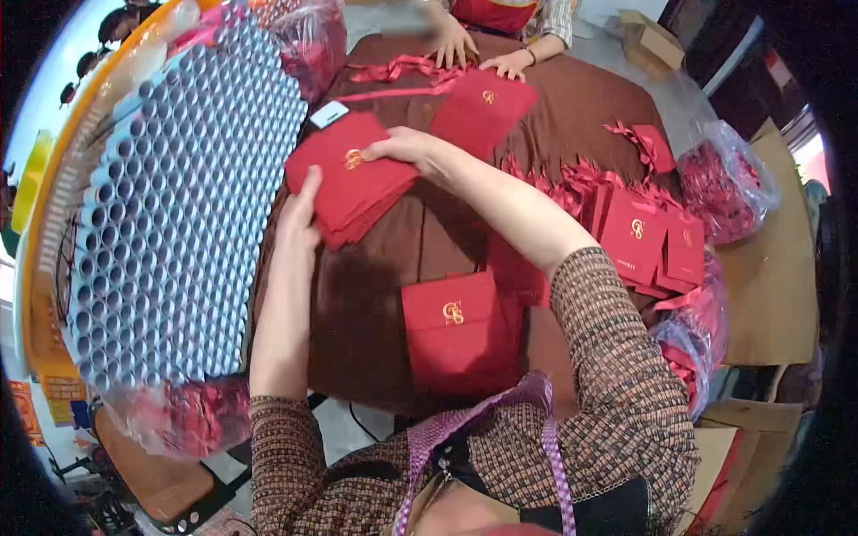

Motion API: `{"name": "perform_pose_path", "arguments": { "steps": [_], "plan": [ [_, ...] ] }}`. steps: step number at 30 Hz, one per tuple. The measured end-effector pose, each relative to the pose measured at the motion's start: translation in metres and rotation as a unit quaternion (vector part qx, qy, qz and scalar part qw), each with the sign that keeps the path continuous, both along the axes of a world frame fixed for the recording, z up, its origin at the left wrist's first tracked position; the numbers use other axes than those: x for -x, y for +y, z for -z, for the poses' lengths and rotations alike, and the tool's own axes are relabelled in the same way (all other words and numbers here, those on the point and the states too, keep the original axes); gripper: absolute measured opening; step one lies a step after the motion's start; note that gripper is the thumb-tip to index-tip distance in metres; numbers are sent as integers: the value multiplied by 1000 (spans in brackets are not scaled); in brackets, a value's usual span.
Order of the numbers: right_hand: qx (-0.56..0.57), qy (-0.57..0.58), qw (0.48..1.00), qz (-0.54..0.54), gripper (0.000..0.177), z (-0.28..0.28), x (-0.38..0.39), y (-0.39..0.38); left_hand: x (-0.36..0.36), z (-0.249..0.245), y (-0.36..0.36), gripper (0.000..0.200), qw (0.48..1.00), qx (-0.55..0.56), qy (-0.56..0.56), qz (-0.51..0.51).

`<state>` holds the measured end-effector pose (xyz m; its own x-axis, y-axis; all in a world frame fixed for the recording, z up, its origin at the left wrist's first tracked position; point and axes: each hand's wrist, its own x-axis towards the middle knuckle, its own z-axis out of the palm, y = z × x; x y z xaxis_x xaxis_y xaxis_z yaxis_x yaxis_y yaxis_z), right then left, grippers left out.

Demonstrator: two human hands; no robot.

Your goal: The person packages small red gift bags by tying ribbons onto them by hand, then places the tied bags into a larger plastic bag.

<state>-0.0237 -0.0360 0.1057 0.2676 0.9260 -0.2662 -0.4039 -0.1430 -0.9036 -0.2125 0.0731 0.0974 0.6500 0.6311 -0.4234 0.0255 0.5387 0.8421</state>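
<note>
Both hands seem to be squaring the stack of red envelopes lying on the brown tablecloth: the right hand has its fingers curled over the far edge, while the left hand sets its thumb against the near side, its fingers hidden, so lifting next calls for an even two-sided grip.

Head view, round table under brown cloth. Item: stack of flat red paper bags with gold emblem, far left of centre; left hand grips its near-left edge, thumb raised; right hand rests on its top face, fingertips at the emblem. Item: single flat red bag with gold monogram, near edge. Item: second red pile, beyond the stack. Item: upright red gift bags, right. Item: red ribbon bows, far right. Item: clear plastic sack of red ribbon, beside the table. Item: tray of grey tubes, ends up, left. A co-worker's two hands lie at the far edge.
</note>
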Motion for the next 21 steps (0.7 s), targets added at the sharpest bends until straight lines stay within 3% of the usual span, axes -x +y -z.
{"name": "perform_pose_path", "arguments": {
  "steps": [2,7,9,10,14,17,21],
  "plan": [
    [12,-29,999,13,41,3,-31,-12,-35,-9,-9,73,999,-25,-10,20],
    [70,-40,995,61,45,45,-84,-24,-93,28,-12,82,996,-50,-50,63],
    [182,-84,978,56,48,61,-95,-25,-112,53,-7,100,992,-86,90,31],
    [156,-48,982,96,49,69,-91,-27,-116,58,-11,114,985,-104,136,0],
    [147,-22,988,51,48,65,-93,-25,-111,38,-16,115,983,-117,140,32],
    [174,-64,981,61,46,42,-80,-28,-111,47,-13,113,986,-125,106,19],
    [216,-222,948,78,46,46,-81,-29,-115,73,-4,105,977,-169,129,-2]
  ]
}}
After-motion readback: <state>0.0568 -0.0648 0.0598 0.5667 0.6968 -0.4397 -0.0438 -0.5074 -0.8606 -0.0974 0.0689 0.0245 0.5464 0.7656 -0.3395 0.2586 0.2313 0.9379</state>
